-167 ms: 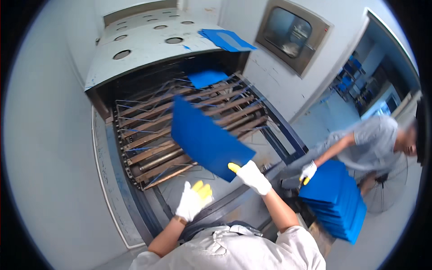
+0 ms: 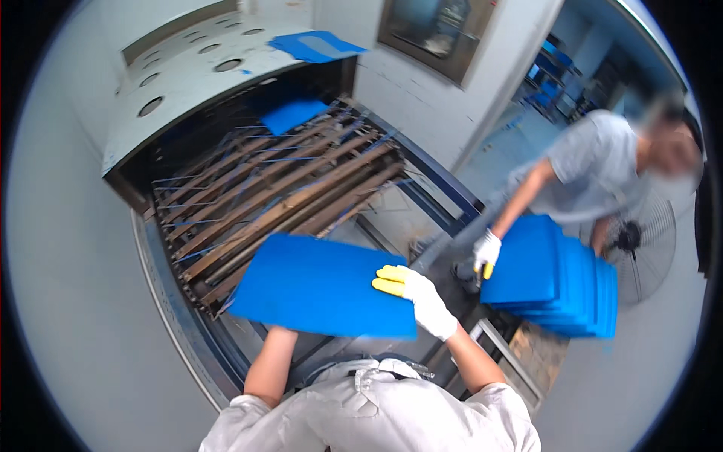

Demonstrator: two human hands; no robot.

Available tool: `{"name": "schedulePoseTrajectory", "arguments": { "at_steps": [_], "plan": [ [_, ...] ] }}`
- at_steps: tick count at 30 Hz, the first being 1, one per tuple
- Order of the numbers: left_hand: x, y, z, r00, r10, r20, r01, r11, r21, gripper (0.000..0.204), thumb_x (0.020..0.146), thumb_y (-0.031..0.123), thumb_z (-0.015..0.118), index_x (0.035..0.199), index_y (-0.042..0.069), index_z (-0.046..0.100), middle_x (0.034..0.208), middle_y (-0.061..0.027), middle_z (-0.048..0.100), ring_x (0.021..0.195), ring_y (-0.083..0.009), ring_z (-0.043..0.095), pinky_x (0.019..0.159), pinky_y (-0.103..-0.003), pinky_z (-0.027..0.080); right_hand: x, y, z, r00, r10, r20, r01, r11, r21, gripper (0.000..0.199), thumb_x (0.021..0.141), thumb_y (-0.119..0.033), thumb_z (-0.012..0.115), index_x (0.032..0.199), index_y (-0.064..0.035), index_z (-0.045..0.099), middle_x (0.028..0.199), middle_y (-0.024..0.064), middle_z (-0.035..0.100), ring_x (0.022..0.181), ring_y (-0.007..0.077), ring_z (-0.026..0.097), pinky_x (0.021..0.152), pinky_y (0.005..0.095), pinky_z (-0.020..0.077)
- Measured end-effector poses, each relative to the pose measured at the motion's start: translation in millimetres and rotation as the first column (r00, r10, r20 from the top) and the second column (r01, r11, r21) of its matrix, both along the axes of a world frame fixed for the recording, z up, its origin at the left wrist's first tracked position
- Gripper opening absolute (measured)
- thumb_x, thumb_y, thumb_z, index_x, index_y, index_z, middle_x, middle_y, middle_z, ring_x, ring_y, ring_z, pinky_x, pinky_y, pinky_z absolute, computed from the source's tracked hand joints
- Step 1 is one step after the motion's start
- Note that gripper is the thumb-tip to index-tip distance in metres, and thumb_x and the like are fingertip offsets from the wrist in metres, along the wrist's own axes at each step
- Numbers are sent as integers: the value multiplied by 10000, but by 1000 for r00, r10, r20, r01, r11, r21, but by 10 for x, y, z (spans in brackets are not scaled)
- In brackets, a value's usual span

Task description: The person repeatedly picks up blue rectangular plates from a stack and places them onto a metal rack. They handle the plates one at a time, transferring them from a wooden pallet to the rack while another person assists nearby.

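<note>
Yellow fingers (image 2: 391,280) on the right hand (image 2: 425,303) hold the blue sheet (image 2: 320,285) by its right side; the left hand hides underneath, so I can't tell its fingers. A big brown rack (image 2: 295,202) lies ahead. A blue stack (image 2: 526,260) is off right. The sheet is near the tummy.

Blue rectangular sheet (image 2: 324,290): plastic-looking, smooth, low-sheen. White, yellow-fingered right-hand glove (image 2: 428,305): matt cloth. Brown parallel slats (image 2: 282,203): dull, worn, metal-looking. White flat-topped perforated hood (image 2: 181,90): smooth, painted, scuffed. Grey round fan guard (image 2: 657,226): metal wire.
</note>
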State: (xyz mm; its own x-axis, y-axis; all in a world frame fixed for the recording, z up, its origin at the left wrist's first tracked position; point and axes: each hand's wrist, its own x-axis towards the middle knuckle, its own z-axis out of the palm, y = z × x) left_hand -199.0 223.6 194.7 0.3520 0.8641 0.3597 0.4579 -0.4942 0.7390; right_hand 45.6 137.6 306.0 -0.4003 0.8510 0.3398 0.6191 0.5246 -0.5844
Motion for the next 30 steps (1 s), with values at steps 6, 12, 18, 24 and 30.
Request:
{"name": "schedulePoseTrajectory", "arguments": {
  "at_steps": [6, 12, 18, 24, 30],
  "plan": [
    [1252, -75, 230, 936, -296, 189, 333, 920, -207, 325, 829, 377, 456, 986, 102, 528, 1015, -69, 544, 940, -207, 497, 826, -399, 401, 832, -970, -29, 942, -335, 13, 335, 942, 7, 349, 778, -266, 404, 1050, -118, 565, 1153, 85, 493, 1098, 250, 427, 990, 398, 222],
    [2403, -701, 702, 308, 248, 918, 951, -56, -304, 304, 835, 362, 453, 965, 102, 542, 984, -61, 561, 923, -204, 510, 801, -383, 423, 1421, -2111, 160, 686, -631, -361, 628, 765, -145, 342, 767, -190, 474, 1075, -54, 535, 1105, 119, 525, 1026, 261, 493, 897, 318, 360],
    [3029, -1643, 600, 629, 218, 746, 750, -423, -509, 271, 817, 339, 502, 905, 87, 550, 881, -83, 581, 817, -228, 547, 701, -335, 470, 1693, -3545, 118, -28, -944, -328, 989, 22, -149, 195, 788, -166, 547, 896, -5, 536, 785, 101, 568, 734, 217, 522, 661, 338, 415],
    [3524, -2011, -876, 858, -147, 493, 399, -415, -818, 233, 802, 288, 548, 931, 95, 525, 936, -46, 539, 843, -194, 512, 723, -314, 448, 1992, -5350, -388, -671, -741, 1, 634, -574, 518, 134, 767, -114, 529, 812, 12, 523, 623, 46, 500, 558, 138, 452, 482, 294, 374],
    [3735, -2228, -1716, 884, -434, 173, 66, -251, -966, 312, 756, 416, 579, 956, 186, 511, 889, 11, 477, 777, -177, 452, 659, -361, 376, 2301, -6255, -609, -885, -386, -259, 448, -856, -257, 218, 793, -196, 535, 756, 19, 546, 614, 88, 531, 553, 167, 463, 508, 309, 384]
  ]
}}
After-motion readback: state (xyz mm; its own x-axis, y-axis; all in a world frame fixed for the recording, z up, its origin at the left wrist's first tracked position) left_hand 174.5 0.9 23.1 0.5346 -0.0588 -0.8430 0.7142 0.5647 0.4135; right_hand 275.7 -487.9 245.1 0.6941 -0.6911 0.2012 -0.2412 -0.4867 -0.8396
